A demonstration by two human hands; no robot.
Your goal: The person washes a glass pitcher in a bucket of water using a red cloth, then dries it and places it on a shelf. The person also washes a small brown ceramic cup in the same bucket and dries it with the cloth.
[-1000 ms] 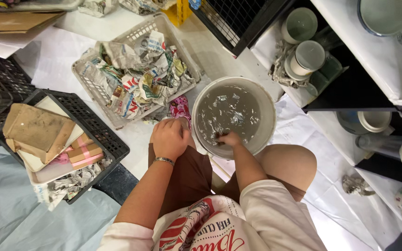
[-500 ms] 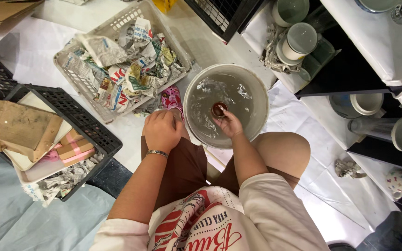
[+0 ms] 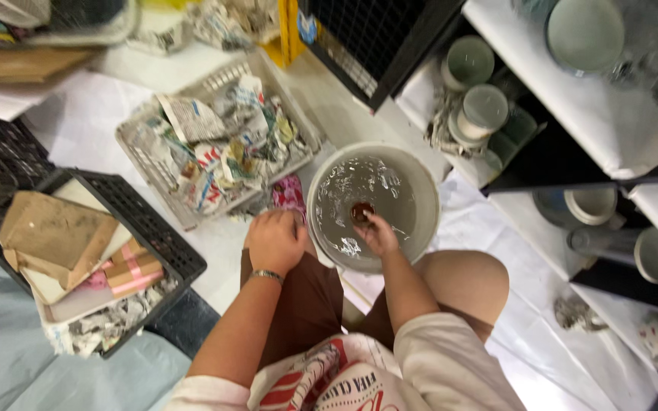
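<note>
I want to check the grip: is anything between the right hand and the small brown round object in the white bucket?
Nothing visible: the right hand touches the small brown round object directly, at the grey water's surface inside the white bucket.

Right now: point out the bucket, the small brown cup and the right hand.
bucket (image 3: 429,199): head view, on the bare right rim.
small brown cup (image 3: 361,211): head view, on its round top above the water.
right hand (image 3: 378,234): head view, on the back of the hand.
</note>
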